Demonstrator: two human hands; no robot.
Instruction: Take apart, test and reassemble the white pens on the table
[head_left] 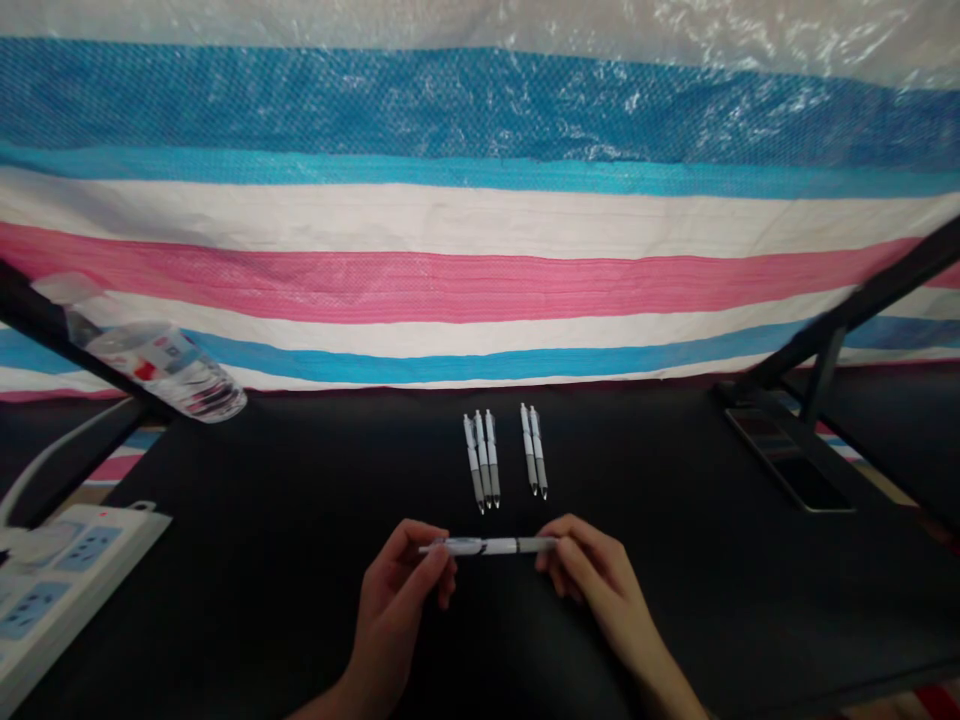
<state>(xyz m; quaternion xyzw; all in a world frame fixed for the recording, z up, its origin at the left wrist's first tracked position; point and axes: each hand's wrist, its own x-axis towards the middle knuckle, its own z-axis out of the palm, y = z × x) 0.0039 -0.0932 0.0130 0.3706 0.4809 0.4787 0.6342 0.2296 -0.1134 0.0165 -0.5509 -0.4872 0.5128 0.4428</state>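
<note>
Hands pinch one pen point(501, 546) level, left point(401, 600) on its clip end, right point(600, 575) on the grey grip, nearer the person than the row of pens point(481, 462); it looks light, stiff, slick-barrelled, surest held by that grip.

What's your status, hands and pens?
Left hand and right hand gripping opposite ends of white-and-grey plastic pen. Five similar pens lying beyond, grouped three and two. Nothing blocking between hands.
</note>
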